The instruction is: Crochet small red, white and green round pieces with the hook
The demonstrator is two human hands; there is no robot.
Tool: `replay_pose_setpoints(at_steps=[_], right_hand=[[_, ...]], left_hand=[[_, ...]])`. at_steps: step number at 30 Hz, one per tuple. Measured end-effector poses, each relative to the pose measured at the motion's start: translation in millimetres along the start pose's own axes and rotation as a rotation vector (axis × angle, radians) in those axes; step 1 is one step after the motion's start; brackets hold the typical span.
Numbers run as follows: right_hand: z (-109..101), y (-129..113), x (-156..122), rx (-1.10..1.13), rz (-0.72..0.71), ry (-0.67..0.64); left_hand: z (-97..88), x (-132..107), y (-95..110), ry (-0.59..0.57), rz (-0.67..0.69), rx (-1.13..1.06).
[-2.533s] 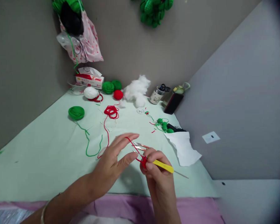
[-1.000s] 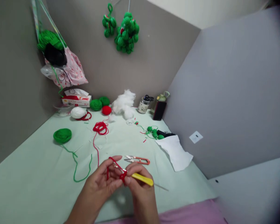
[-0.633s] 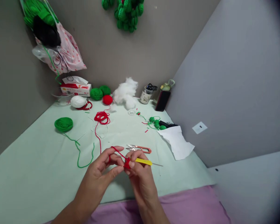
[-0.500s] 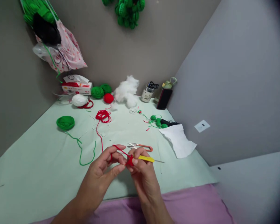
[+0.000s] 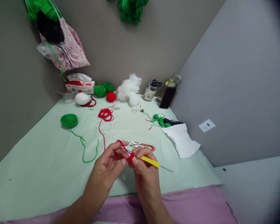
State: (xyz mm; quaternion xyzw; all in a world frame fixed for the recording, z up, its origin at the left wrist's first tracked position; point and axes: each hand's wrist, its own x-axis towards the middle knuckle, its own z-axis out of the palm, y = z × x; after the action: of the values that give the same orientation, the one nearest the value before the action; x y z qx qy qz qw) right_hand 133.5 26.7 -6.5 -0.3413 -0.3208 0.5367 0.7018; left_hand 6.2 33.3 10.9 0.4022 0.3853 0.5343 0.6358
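Red yarn (image 5: 123, 145) runs over the raised index finger of my left hand (image 5: 107, 166), whose other fingers are bent round the strand, the thumb close to the work. A small red crochet piece (image 5: 131, 157) sits between my two hands. My right hand (image 5: 146, 166) grips a crochet hook (image 5: 150, 161) with a yellow handle, and its thumb presses against the red piece. The hook's tip is partly hidden by yarn and fingers; its other metal end points down to the right. Just beyond my hands lie orange-handled thread snips (image 5: 143, 145).
Loose red yarn (image 5: 105, 114) leads back to a red ball (image 5: 110, 96). A green yarn ball (image 5: 69, 120) lies left. White stuffing (image 5: 129, 90), a tissue box (image 5: 80, 86), a cup (image 5: 150, 92) and a phone (image 5: 168, 97) stand along the back. White paper (image 5: 182, 140) lies right.
The hook's handle end has swung lower and outward to the right. My left thumb has moved up a little beside the red piece. The whole view has shifted slightly.
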Motion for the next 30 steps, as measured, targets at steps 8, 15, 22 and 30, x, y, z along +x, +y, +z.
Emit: replay_pose_setpoints(at_steps=[8,15,22,30], right_hand=[[1.2,3.5,-7.7,-0.365,-0.396,0.048],[-7.1,-5.2,-21.3,-0.6,-0.449,-0.104],[-14.1,-1.5,-19.3,-0.564,-0.415,-0.093],[-15.6,-8.7,-7.3,-0.373,-0.206,-0.161]], left_hand=[[4.6,-4.5,-7.5,0.047,-0.018,-0.062],[8.5,-7.0,1.7,0.067,-0.146,-0.198],[6.1,-7.6,4.9,0.031,-0.133,-0.211],[0.2,-6.3,2.0,0.034,-0.096,-0.176]])
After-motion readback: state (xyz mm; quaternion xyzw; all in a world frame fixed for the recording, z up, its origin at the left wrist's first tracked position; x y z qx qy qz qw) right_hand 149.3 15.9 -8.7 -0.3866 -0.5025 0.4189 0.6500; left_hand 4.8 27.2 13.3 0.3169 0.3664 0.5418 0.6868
